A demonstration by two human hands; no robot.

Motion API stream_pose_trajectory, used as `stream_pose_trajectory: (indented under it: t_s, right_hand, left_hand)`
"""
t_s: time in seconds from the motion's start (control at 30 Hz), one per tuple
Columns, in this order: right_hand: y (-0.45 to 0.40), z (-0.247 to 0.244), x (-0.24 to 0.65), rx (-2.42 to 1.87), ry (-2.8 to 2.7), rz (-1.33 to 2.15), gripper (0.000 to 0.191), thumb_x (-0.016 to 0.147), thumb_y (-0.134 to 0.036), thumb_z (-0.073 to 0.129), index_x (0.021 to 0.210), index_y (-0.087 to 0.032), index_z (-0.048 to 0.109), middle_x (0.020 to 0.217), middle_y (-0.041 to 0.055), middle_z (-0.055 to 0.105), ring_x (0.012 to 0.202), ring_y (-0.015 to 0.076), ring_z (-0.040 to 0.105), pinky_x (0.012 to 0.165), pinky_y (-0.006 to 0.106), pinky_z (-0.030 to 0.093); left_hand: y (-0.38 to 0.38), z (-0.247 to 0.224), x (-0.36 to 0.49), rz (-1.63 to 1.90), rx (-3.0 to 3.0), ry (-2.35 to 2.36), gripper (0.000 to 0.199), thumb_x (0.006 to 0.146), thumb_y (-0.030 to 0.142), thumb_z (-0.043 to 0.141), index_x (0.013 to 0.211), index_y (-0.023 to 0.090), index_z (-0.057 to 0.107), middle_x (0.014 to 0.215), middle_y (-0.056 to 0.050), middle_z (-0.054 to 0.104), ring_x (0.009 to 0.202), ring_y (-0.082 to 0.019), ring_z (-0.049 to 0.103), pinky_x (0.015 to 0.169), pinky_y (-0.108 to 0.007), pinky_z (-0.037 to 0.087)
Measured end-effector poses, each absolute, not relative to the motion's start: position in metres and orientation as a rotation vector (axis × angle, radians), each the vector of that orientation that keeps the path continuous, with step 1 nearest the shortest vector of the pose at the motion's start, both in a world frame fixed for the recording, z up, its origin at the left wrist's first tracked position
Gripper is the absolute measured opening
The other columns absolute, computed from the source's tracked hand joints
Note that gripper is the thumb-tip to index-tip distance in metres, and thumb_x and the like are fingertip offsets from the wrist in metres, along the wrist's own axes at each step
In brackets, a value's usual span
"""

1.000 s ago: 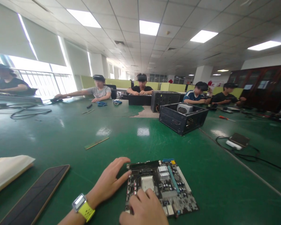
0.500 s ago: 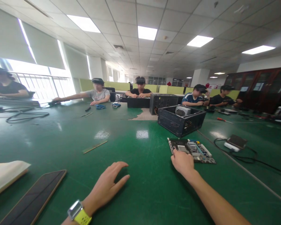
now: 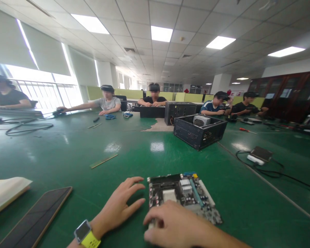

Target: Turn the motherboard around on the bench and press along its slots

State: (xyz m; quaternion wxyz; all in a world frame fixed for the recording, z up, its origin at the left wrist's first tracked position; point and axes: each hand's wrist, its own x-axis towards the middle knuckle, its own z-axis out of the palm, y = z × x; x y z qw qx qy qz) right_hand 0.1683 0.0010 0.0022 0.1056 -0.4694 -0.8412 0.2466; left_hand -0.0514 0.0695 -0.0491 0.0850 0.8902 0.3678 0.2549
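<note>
Board (image 3: 187,198) is lying near, right of centre, on the surface (image 3: 134,148). Left hand (image 3: 121,205) is resting just left of it, fingers spread, holding nothing. Right hand (image 3: 173,222) is covering its near-left part, fingers curling, can't tell if gripping. Seemingly positioning; next move likely calling for secure edge grip.

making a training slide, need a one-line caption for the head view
Right hand over a motherboard on a green table, left hand open beside it, an open computer case beyond.
</note>
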Motion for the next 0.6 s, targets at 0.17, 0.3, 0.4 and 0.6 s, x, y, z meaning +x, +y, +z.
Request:
stream_pose_trajectory:
  t_s: [0.17, 0.3, 0.4, 0.6]
  right_hand:
    - [0.018, -0.002, 0.174, -1.503, -2.250, 0.449, 0.025, 0.086, -0.036, 0.049, 0.099, -0.025, 0.067, 0.091, 0.0009, 0.070, 0.084, 0.0160, 0.060, 0.074, 0.026, 0.040]
    - [0.053, -0.019, 0.199, -1.676, -2.188, 0.186, 0.029, 0.087, -0.032, 0.049, 0.110, -0.022, 0.062, 0.109, 0.0057, 0.064, 0.106, 0.0200, 0.051, 0.088, 0.031, 0.035]
    - [0.064, -0.033, 0.207, -1.676, -2.208, 0.223, 0.023, 0.089, -0.029, 0.046, 0.099, -0.022, 0.065, 0.102, 0.0039, 0.065, 0.101, 0.0184, 0.051, 0.085, 0.030, 0.035]
    - [0.065, -0.039, 0.205, -1.683, -2.180, 0.259, 0.019, 0.088, -0.026, 0.047, 0.092, -0.021, 0.064, 0.095, 0.0020, 0.065, 0.094, 0.0162, 0.053, 0.081, 0.027, 0.035]
  left_hand:
    - [0.068, -0.046, -0.049, 0.661, 2.675, 1.031, 0.029, 0.082, 0.035, 0.063, 0.110, 0.026, 0.063, 0.132, -0.007, 0.053, 0.118, -0.028, 0.050, 0.099, -0.044, 0.044]
    - [0.069, -0.045, -0.048, 0.650, 2.658, 1.027, 0.031, 0.081, 0.037, 0.064, 0.111, 0.025, 0.062, 0.120, -0.007, 0.060, 0.109, -0.026, 0.055, 0.095, -0.042, 0.046]
    - [0.069, -0.046, -0.049, 0.657, 2.642, 1.025, 0.033, 0.082, 0.038, 0.064, 0.112, 0.024, 0.061, 0.117, -0.007, 0.061, 0.107, -0.025, 0.055, 0.094, -0.041, 0.046]
    - [0.069, -0.047, -0.050, 0.699, 2.614, 1.011, 0.038, 0.082, 0.040, 0.063, 0.116, 0.023, 0.058, 0.119, -0.008, 0.059, 0.108, -0.025, 0.055, 0.094, -0.041, 0.046]
